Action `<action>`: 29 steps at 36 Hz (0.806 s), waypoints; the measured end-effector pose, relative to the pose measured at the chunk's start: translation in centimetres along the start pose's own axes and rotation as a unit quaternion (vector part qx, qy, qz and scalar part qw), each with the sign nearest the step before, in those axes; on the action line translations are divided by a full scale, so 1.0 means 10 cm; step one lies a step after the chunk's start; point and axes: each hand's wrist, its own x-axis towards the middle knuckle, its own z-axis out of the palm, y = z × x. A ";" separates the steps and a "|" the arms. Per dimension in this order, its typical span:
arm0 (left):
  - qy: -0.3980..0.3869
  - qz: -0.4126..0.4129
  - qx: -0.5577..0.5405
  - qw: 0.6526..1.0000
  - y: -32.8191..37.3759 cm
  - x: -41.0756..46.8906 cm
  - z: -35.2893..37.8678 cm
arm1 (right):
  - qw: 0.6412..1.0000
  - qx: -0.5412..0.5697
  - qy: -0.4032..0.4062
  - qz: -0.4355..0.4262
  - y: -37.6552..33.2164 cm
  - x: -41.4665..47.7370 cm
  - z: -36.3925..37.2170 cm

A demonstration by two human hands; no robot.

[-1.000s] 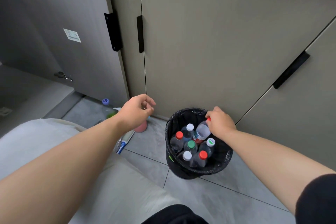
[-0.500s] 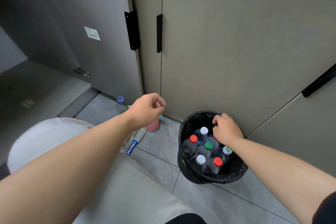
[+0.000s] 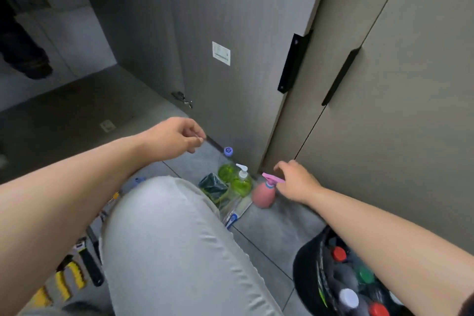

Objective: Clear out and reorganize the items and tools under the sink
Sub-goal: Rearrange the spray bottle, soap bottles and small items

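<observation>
My right grip [image 3: 297,182] is stretched out low over the floor [image 3: 269,228], just at the pink spray bottle [image 3: 263,196]; its fingers are loosely bent and released, not closed round anything; the pink nozzle points into my palm, but whether it touches the skin I cannot tell. The bottle stands upright on the grey tiles, close before the closed cabinet door [image 3: 410,136], at the right end of a small group of things. Just left of it stands a green pump bottle [image 3: 241,185] with a white pump; farther behind is a second green bottle [image 3: 226,170] with a purple cap; left of these lies a dark green packet [image 3: 213,183]; nearer, a flat clear pack [image 3: 234,215] lies on the floor, partly hidden by my knee [image 3: 164,238]. My left grip [image 3: 177,138] hangs in the air farther left, before the open cabinet door [image 3: 218,84]; its fingers are loosely curled and it carries nothing. At the near right, under my right forearm, stands the black bin [image 3: 307,272]; the bottles [image 3: 348,299] inside have red, green and white caps. At the near left, tools [image 3: 69,274] with yellow and black handles lie on the floor, blurred.
</observation>
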 end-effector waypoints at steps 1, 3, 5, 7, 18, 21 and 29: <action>-0.007 -0.014 -0.017 1.000 -0.12 0.02 -0.01 | 0.999 -0.024 -0.016 0.023 -0.01 0.12 0.06; -0.013 -0.038 -0.046 0.998 -0.35 0.04 0.01 | 0.995 -0.055 -0.038 0.068 0.00 0.31 0.21; -0.014 -0.056 -0.076 0.995 -0.57 0.08 0.05 | 0.990 -0.063 -0.056 0.112 0.03 0.44 0.37; -0.020 -0.069 -0.100 0.992 -0.76 0.12 0.11 | 0.985 -0.066 -0.063 0.144 0.06 0.52 0.53; -0.048 -0.067 -0.175 0.981 -1.09 0.42 0.47 | 0.988 -0.089 0.120 0.049 -0.33 0.42 0.21; -0.073 -0.047 -0.190 0.978 -1.03 0.46 0.55 | 0.987 -0.023 0.160 -0.013 -0.62 0.33 -0.13; -0.093 0.012 -0.238 0.967 -1.01 0.43 0.60 | 0.953 0.226 0.092 -0.178 -1.49 0.41 -0.50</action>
